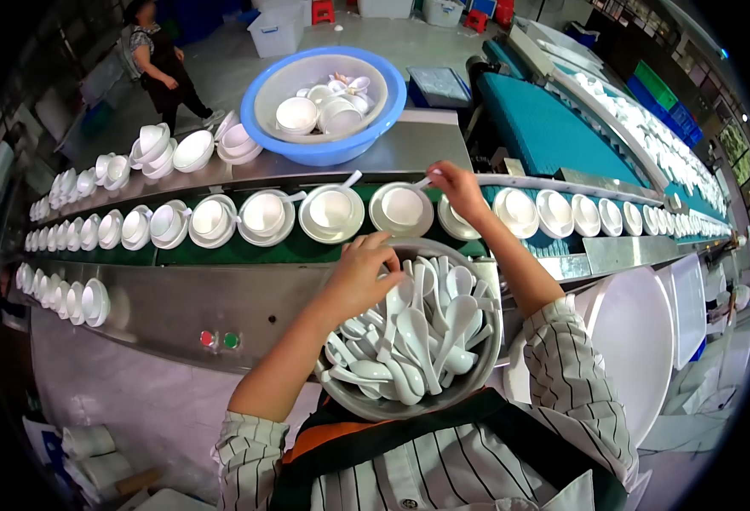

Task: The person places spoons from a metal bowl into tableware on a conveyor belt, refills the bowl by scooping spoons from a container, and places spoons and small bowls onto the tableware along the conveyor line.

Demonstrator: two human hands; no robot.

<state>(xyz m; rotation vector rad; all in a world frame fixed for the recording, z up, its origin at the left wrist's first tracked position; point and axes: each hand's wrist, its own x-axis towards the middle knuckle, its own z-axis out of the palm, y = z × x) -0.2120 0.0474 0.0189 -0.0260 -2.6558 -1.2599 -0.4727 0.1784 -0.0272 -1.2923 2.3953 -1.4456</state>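
Observation:
My right hand (460, 189) pinches the handle of a white spoon (424, 182) at the edge of a bowl-and-saucer set (402, 207) on the green belt. My left hand (362, 274) is over the left rim of a round metal basin (487, 358), its fingers bent and its thumb apart from them; no held thing shows between them. White ceramic spoons (413, 330) are heaped in the basin, close under that hand. To the left, a set with a spoon (330, 209) stands on the belt. Another saucer (457, 221) is partly hidden behind my right forearm.
The green conveyor belt (247, 253) carries a row of bowl sets across the view. Behind it, a blue tub (260, 136) holds bowls and spoons. Red and green buttons (232, 341) sit on the near metal panel. A person (162, 64) walks at the back left.

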